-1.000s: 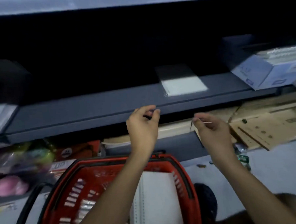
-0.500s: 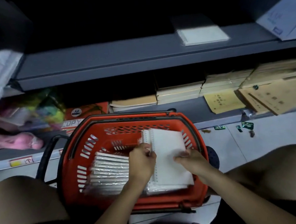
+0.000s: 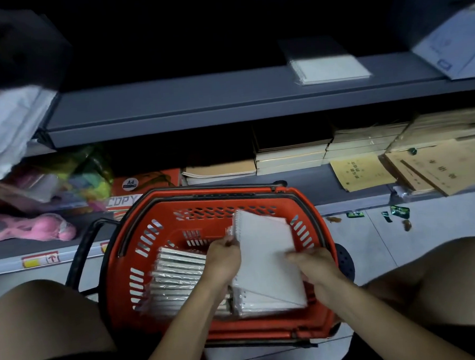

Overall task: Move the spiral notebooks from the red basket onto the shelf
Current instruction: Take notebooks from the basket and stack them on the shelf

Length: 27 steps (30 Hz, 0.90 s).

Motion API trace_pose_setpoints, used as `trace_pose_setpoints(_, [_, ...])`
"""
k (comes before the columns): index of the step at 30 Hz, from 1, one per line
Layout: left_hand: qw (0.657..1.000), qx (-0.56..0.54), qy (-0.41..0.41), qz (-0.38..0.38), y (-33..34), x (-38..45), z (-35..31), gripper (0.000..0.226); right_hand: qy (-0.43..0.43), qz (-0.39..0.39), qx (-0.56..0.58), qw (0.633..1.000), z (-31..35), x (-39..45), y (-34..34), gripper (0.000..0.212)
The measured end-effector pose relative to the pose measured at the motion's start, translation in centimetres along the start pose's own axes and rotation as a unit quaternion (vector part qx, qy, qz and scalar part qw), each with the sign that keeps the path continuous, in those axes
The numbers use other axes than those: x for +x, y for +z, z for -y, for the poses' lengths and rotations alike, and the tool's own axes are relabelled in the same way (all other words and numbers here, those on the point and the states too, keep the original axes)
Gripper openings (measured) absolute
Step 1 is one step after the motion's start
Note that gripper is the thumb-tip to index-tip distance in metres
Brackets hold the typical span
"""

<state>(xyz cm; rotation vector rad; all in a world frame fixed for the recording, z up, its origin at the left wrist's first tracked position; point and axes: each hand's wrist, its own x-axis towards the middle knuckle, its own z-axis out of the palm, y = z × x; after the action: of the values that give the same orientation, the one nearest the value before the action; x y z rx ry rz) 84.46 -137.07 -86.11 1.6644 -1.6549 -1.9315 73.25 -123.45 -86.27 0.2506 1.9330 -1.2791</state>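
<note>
The red basket (image 3: 162, 236) stands on the floor between my knees. Inside it, wrapped spiral notebooks (image 3: 178, 282) lie stacked on the left, and another pile (image 3: 265, 305) sits on the right. I hold the top white spiral notebook (image 3: 268, 258) tilted above the right pile: my left hand (image 3: 224, 260) grips its spiral edge and my right hand (image 3: 312, 269) grips its right edge. One white notebook (image 3: 329, 69) lies flat on the grey shelf (image 3: 188, 105) at the upper right.
A white box (image 3: 452, 47) sits at the shelf's far right, white bags (image 3: 7, 123) at its left end. The lower shelf holds brown notebooks (image 3: 293, 155), brown envelopes (image 3: 422, 167), a copy-paper pack (image 3: 137, 187) and pink toys (image 3: 40, 226). Scraps litter the tiled floor (image 3: 371, 236).
My hands dropped from the shelf edge into the basket and took hold of the top notebook; since half a second ago it has lifted and tilted. The view swung downward.
</note>
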Motion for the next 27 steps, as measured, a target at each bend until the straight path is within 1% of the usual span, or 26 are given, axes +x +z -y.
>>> trace_pose_setpoints(3, [0.997, -0.02, 0.033, 0.062, -0.8, -1.5, -1.5, 0.028, 0.059, 0.034, 0.075, 0.995, 2.0, -0.5, -1.1, 0.008])
trace_pose_setpoints(5, [0.99, -0.025, 0.085, 0.108, -1.4, -3.2, -3.4, 0.034, 0.053, 0.062, 0.104, 0.991, 3.5, -1.2, -1.8, 0.007])
trace_pose_setpoints(7, [0.978, -0.046, 0.124, 0.162, -2.1, -4.5, -5.3, 0.033, -0.009, 0.079, 0.111, 0.991, 4.9, -2.3, -2.7, 0.013])
trace_pose_setpoints(9, [0.967, -0.046, 0.136, 0.209, -3.0, -5.4, -7.6, 0.032, -0.082, 0.097, 0.11, 0.986, 6.6, -3.9, -4.0, 0.024])
trace_pose_setpoints(11, [0.963, -0.038, 0.144, 0.224, -3.7, -5.8, -9.8, 0.032, -0.131, 0.12, 0.107, 0.978, 8.4, -5.3, -5.3, 0.036])
trace_pose_setpoints(14, [0.956, -0.046, 0.183, 0.225, -3.6, -6.4, -12.3, 0.033, -0.192, 0.209, 0.119, 0.951, 10.9, -7.1, -7.1, 0.054])
trace_pose_setpoints(15, [0.949, -0.061, 0.192, 0.241, -3.5, -6.6, -12.9, 0.035, -0.213, 0.23, 0.115, 0.943, 11.8, -7.6, -7.5, 0.057])
trace_pose_setpoints(16, [0.937, -0.077, 0.199, 0.276, -3.4, -6.8, -13.4, 0.038, -0.233, 0.237, 0.108, 0.937, 12.7, -8.1, -7.8, 0.059])
trace_pose_setpoints(17, [0.92, -0.087, 0.202, 0.324, -3.4, -7.0, -13.8, 0.044, -0.25, 0.227, 0.107, 0.935, 13.4, -8.3, -8.1, 0.058])
trace_pose_setpoints(18, [0.899, -0.091, 0.207, 0.375, -3.3, -7.2, -14.2, 0.055, -0.265, 0.201, 0.117, 0.936, 14.1, -8.3, -8.4, 0.055])
trace_pose_setpoints(19, [0.881, -0.092, 0.214, 0.412, -3.2, -7.3, -14.6, 0.068, -0.276, 0.169, 0.135, 0.936, 14.7, -8.1, -8.8, 0.052])
trace_pose_setpoints(20, [0.872, -0.094, 0.225, 0.425, -2.9, -7.3, -15.0, 0.077, -0.281, 0.144, 0.153, 0.937, 15.3, -7.8, -9.1, 0.049])
trace_pose_setpoints(21, [0.874, -0.101, 0.235, 0.413, -2.3, -7.2, -15.3, 0.081, -0.279, 0.13, 0.17, 0.936, 15.6, -7.6, -9.3, 0.045])
trace_pose_setpoints(22, [0.882, -0.112, 0.244, 0.387, -1.7, -7.0, -15.6, 0.079, -0.272, 0.127, 0.189, 0.935, 15.8, -7.4, -9.6, 0.041])
trace_pose_setpoints(25, [0.902, -0.144, 0.256, 0.317, 0.4, -6.4, -16.2, 0.067, -0.254, 0.135, 0.239, 0.927, 15.5, -6.7, -10.7, 0.035])
trace_pose_setpoints(27, [0.907, -0.156, 0.264, 0.289, 1.6, -6.1, -16.5, 0.059, -0.276, 0.128, 0.216, 0.928, 15.5, -6.0, -11.3, 0.032])
